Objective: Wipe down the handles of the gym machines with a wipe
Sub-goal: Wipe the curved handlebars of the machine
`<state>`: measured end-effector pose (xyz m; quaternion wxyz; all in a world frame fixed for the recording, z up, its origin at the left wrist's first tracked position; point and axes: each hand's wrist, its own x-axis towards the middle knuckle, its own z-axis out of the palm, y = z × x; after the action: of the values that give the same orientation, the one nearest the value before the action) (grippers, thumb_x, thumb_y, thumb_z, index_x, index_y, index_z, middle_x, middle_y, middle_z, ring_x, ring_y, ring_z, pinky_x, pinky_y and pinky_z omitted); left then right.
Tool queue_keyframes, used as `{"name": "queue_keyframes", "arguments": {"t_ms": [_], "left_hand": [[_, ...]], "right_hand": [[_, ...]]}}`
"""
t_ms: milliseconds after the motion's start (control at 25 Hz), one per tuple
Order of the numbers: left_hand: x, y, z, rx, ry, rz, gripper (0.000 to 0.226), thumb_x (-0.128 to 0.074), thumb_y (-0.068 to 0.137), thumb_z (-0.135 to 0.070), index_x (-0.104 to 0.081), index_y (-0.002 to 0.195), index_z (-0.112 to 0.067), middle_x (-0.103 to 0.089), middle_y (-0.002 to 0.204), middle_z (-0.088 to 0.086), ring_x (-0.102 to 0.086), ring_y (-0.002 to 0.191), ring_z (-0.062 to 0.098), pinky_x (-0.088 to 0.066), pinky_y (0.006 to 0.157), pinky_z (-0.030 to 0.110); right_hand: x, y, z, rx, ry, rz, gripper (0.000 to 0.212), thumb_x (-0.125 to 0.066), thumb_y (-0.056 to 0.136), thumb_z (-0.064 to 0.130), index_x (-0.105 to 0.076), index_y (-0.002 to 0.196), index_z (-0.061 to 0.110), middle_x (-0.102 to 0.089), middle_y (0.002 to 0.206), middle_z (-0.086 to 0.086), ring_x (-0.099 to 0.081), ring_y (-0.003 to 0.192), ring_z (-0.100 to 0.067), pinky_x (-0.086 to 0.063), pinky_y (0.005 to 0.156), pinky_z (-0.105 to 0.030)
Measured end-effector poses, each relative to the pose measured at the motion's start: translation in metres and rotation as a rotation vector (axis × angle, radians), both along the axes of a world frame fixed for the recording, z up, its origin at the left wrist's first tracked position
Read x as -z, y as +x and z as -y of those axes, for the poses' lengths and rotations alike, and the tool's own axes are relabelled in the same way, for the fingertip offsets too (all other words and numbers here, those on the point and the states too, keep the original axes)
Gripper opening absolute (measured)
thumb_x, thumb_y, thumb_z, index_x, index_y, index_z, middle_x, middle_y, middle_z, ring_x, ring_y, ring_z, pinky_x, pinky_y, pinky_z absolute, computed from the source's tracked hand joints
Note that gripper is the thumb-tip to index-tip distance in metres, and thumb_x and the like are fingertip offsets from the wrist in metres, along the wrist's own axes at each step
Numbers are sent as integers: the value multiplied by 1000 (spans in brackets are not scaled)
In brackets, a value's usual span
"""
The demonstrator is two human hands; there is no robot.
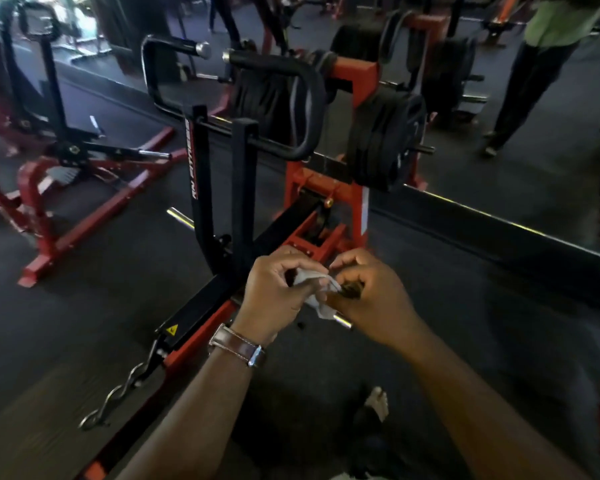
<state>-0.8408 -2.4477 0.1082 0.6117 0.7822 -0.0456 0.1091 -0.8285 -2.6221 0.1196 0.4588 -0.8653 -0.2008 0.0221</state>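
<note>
The red and black steel row machine (291, 209) fills the middle of the view, its looped black rubber-clad handle (309, 98) up at twelve o'clock, well apart from the hands. At six o'clock from that handle, the left hand (274, 299) and right hand (368, 299) meet over the machine's low beam. Between them sits the small crumpled white wipe (312, 289), pinched by curled fingers (321, 281) of the left hand; the right hand's fingers curl round its three o'clock end. The step looks like readying the wipe: best to open it flat, fold a clean face outward, then wrap it fully round the grip.
</note>
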Motion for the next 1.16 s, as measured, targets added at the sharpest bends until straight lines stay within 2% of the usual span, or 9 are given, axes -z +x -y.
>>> {"name": "queue_keyframes", "arguments": {"t_ms": [120,240,320,520,640,760,920,1040,1160], "left_hand": [[6,58,-1,-152,-123,-55,3,-76,83,-4,-75,84,-5,-69,95,6,-66,88,12,-53,77,25],[13,109,-2,-103,-407,-161,19,-66,93,-13,-70,94,5,-69,98,26,-66,90,33,-53,80,45],[15,139,-3,-117,-588,-249,20,-60,94,-8,-69,100,8,-67,101,30,-64,91,39,-54,80,44],[29,189,-13,-268,-658,-359,19,-63,86,2,-70,103,-1,-69,99,18,-67,86,26,-55,76,34],[45,210,-36,-432,-887,-515,10,-66,84,-17,-66,94,-15,-59,85,7,-57,77,21,-47,72,38],[52,237,-68,-472,-906,-527,3,-64,85,-18,-64,86,-15,-56,76,2,-55,69,16,-44,66,34],[44,287,-96,-417,-870,-526,7,-60,91,-14,-65,88,-10,-63,79,3,-61,68,13,-51,58,26],[44,325,-110,-377,-920,-580,15,-62,93,-21,-68,99,-9,-72,96,7,-68,77,17,-54,60,27],[43,353,-113,-287,-1031,-624,24,-59,97,-30,-71,107,-12,-73,111,10,-68,90,23,-54,74,32]], "right_hand": [[2,74,-7,-51,352,-248,6,-77,84,12,-77,83,5,-62,110,-2,-63,94,-7,-50,75,-17],[3,133,-18,-181,767,-589,24,-68,85,5,-71,105,-9,-65,118,-8,-66,100,-17,-54,81,-25],[8,167,-31,-259,877,-741,37,-62,84,4,-64,118,-10,-69,120,-8,-68,103,-22,-56,82,-29],[35,240,-62,-92,971,-951,34,-67,78,10,-67,105,-9,-70,108,-26,-69,97,-31,-59,77,-35],[63,285,-79,12,856,-1023,28,-69,78,13,-71,100,-5,-73,100,-20,-72,89,-25,-59,73,-32],[85,338,-97,84,758,-1112,25,-63,88,7,-66,107,-9,-69,109,-25,-67,94,-27,-59,80,-34],[72,416,-112,-5,605,-711,30,-64,89,-5,-59,118,-10,-65,115,-21,-63,108,-31,-50,102,-47],[39,453,-135,-87,649,-568,20,-72,78,-7,-63,96,-6,-74,87,-8,-70,84,-19,-56,86,-35],[29,472,-162,-141,526,-342,32,-77,78,-6,-68,107,0,-73,96,-7,-69,90,-20,-56,87,-36]]}}
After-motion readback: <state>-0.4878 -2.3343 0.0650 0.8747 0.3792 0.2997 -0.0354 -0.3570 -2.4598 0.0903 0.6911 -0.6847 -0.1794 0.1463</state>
